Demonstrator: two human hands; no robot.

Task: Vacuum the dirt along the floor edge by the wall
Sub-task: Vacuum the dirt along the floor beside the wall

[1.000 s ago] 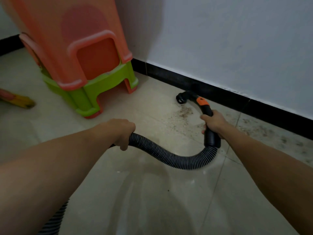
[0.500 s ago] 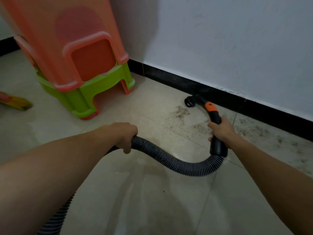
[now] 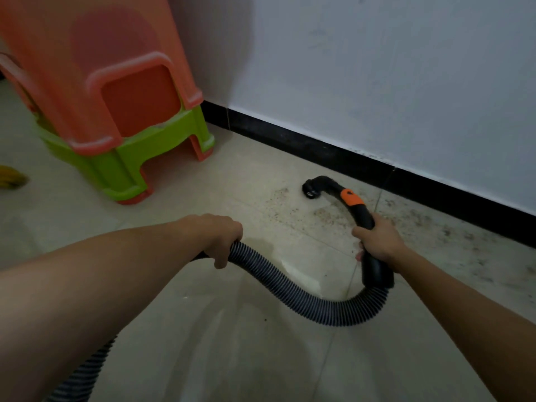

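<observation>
My right hand grips the black vacuum handle, which has an orange slider. Its curved nozzle points down at the pale floor tile, close to the black skirting under the white wall. My left hand grips the ribbed grey hose, which loops between both hands and trails off to the lower left. Brown dirt specks lie just left of the nozzle. More dirt spreads along the floor edge to the right.
An orange plastic stool stacked on a green one stands at the left near the wall corner. A yellow object lies at the far left edge. Open tile floor fills the foreground.
The nozzle and my right hand have shifted a little to the right along the wall. My left hand still holds the hose.
</observation>
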